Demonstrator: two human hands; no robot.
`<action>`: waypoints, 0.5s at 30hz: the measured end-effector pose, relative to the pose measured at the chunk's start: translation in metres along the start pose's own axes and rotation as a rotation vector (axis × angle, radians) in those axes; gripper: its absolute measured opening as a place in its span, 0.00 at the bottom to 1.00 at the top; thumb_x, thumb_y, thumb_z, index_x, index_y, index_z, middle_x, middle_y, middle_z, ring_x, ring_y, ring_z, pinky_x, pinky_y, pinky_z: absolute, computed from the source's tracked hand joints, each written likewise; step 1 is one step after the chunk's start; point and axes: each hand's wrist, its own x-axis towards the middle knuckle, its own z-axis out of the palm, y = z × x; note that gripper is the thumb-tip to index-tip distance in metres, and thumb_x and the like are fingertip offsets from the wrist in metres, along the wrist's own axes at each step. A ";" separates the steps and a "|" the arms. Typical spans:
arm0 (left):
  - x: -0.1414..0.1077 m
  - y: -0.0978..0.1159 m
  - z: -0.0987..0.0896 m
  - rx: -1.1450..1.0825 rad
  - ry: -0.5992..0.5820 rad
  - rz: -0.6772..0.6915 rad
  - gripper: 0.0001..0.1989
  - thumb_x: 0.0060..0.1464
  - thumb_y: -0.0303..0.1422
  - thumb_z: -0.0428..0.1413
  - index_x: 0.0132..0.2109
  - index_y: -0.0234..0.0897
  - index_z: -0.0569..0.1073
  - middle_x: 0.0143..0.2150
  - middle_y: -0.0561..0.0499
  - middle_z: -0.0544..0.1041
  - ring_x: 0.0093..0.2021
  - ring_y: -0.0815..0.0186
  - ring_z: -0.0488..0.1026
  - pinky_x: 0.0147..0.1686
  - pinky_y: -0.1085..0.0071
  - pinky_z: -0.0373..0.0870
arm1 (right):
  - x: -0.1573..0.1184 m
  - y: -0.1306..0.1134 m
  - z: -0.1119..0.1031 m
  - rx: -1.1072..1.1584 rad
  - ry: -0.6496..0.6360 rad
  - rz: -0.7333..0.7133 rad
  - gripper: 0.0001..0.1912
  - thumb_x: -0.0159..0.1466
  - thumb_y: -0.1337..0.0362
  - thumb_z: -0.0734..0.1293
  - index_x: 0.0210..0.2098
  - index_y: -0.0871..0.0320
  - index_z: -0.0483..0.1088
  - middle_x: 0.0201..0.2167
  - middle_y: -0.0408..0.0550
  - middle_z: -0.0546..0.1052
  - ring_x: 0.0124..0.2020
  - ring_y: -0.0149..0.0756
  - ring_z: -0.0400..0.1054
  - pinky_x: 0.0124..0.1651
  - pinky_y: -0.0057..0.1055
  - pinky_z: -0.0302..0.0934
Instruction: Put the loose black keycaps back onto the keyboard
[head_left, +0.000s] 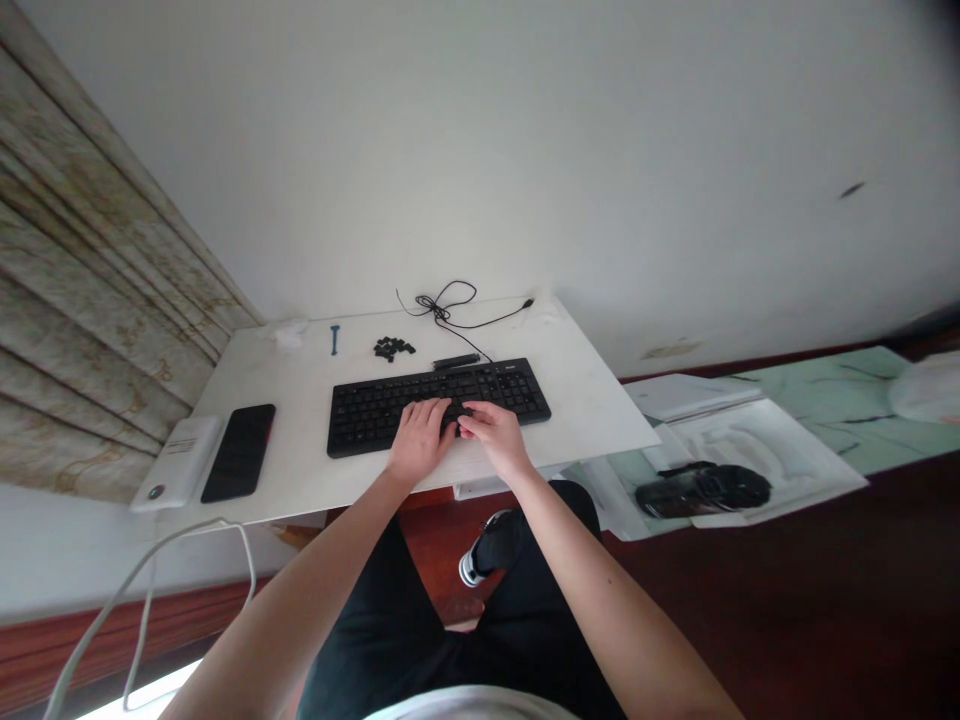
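Observation:
A black keyboard (367,412) lies on the white table (300,385), slightly tilted. My left hand (422,432) rests on its middle, palm down, fingers lying side by side over the keys. Just to the right, my right hand (491,430) is over the keyboard with thumb and fingertips brought together near the left thumb; anything between them is too small to make out. Behind the keyboard are a small pile of loose black keycaps (392,348), a dark narrow strip (456,361) and a blue tool (334,340).
A coiled black cable (442,308) lies at the table's back edge. On the left are a black phone (240,452) and a white power bank (178,462) with a white cable (124,590). An open white box (810,450) holding a black object (701,490) stands lower right.

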 end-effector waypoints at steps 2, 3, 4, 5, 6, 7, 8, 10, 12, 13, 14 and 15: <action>0.000 0.000 0.000 0.006 -0.001 0.007 0.19 0.64 0.34 0.49 0.60 0.37 0.65 0.52 0.40 0.75 0.54 0.53 0.71 0.55 0.54 0.64 | -0.001 0.003 -0.001 -0.045 -0.015 -0.013 0.22 0.48 0.54 0.76 0.38 0.59 0.78 0.24 0.43 0.76 0.25 0.33 0.71 0.34 0.36 0.70; 0.000 0.000 0.000 0.009 -0.001 0.009 0.18 0.65 0.34 0.49 0.60 0.37 0.66 0.52 0.40 0.75 0.53 0.53 0.71 0.54 0.54 0.65 | -0.001 0.004 -0.001 -0.069 -0.022 -0.020 0.22 0.49 0.54 0.76 0.39 0.59 0.78 0.24 0.43 0.77 0.25 0.33 0.71 0.34 0.36 0.70; 0.000 -0.001 0.000 0.010 -0.001 0.008 0.18 0.65 0.34 0.49 0.60 0.37 0.66 0.51 0.40 0.75 0.53 0.53 0.71 0.54 0.55 0.65 | 0.000 0.005 0.000 -0.090 -0.029 -0.028 0.21 0.49 0.53 0.75 0.40 0.59 0.79 0.25 0.44 0.77 0.26 0.33 0.71 0.35 0.36 0.70; 0.000 -0.001 0.000 0.010 0.001 0.005 0.18 0.65 0.34 0.49 0.59 0.37 0.66 0.51 0.40 0.75 0.53 0.53 0.71 0.54 0.55 0.65 | 0.000 0.005 0.002 -0.106 -0.036 -0.035 0.21 0.50 0.53 0.75 0.40 0.59 0.79 0.25 0.44 0.77 0.26 0.34 0.71 0.35 0.36 0.70; -0.001 -0.001 0.000 0.008 0.004 0.002 0.18 0.65 0.34 0.49 0.59 0.37 0.67 0.51 0.40 0.75 0.53 0.54 0.71 0.53 0.55 0.66 | 0.000 0.005 0.003 -0.118 -0.042 -0.041 0.21 0.51 0.54 0.74 0.41 0.59 0.79 0.25 0.45 0.77 0.27 0.34 0.71 0.35 0.36 0.70; -0.001 -0.002 0.000 0.005 0.006 -0.001 0.18 0.64 0.34 0.49 0.59 0.36 0.67 0.51 0.40 0.75 0.53 0.54 0.71 0.53 0.55 0.66 | 0.001 0.005 0.004 -0.126 -0.047 -0.047 0.21 0.51 0.54 0.74 0.42 0.59 0.79 0.26 0.45 0.77 0.27 0.34 0.71 0.36 0.37 0.70; -0.001 -0.002 0.000 0.001 0.006 -0.004 0.17 0.64 0.33 0.49 0.59 0.36 0.67 0.51 0.40 0.75 0.53 0.54 0.71 0.52 0.56 0.66 | 0.002 0.005 0.005 -0.134 -0.052 -0.051 0.21 0.52 0.54 0.73 0.42 0.59 0.79 0.26 0.45 0.77 0.27 0.34 0.71 0.36 0.36 0.70; 0.000 -0.003 0.001 -0.005 -0.001 -0.012 0.17 0.63 0.32 0.49 0.58 0.36 0.67 0.51 0.41 0.75 0.53 0.54 0.71 0.52 0.57 0.67 | 0.003 0.005 0.006 -0.151 -0.053 -0.060 0.21 0.52 0.54 0.73 0.43 0.60 0.79 0.26 0.45 0.77 0.27 0.34 0.71 0.36 0.36 0.70; 0.000 -0.003 0.001 -0.006 -0.016 -0.019 0.16 0.62 0.31 0.50 0.56 0.35 0.68 0.50 0.41 0.75 0.52 0.54 0.71 0.51 0.57 0.67 | 0.005 0.004 0.005 -0.176 -0.049 -0.069 0.21 0.53 0.54 0.73 0.43 0.59 0.79 0.26 0.45 0.77 0.27 0.33 0.70 0.34 0.34 0.70; 0.000 -0.004 0.002 -0.003 -0.024 -0.022 0.16 0.62 0.30 0.50 0.55 0.36 0.69 0.50 0.41 0.75 0.51 0.54 0.71 0.51 0.57 0.67 | 0.005 0.003 0.005 -0.188 -0.045 -0.074 0.21 0.53 0.54 0.73 0.43 0.59 0.79 0.27 0.45 0.77 0.27 0.32 0.70 0.34 0.34 0.70; 0.000 -0.004 0.002 0.000 -0.029 -0.024 0.15 0.61 0.29 0.50 0.54 0.36 0.69 0.49 0.42 0.75 0.51 0.54 0.71 0.51 0.57 0.67 | 0.006 0.003 0.004 -0.197 -0.042 -0.077 0.21 0.53 0.54 0.73 0.42 0.59 0.79 0.27 0.45 0.77 0.27 0.32 0.70 0.34 0.33 0.70; 0.000 -0.004 0.002 0.004 -0.032 -0.024 0.15 0.60 0.29 0.50 0.53 0.36 0.70 0.49 0.42 0.75 0.51 0.54 0.71 0.51 0.57 0.67 | 0.006 0.002 0.003 -0.201 -0.040 -0.078 0.20 0.53 0.54 0.72 0.42 0.58 0.79 0.28 0.45 0.77 0.27 0.32 0.70 0.34 0.33 0.70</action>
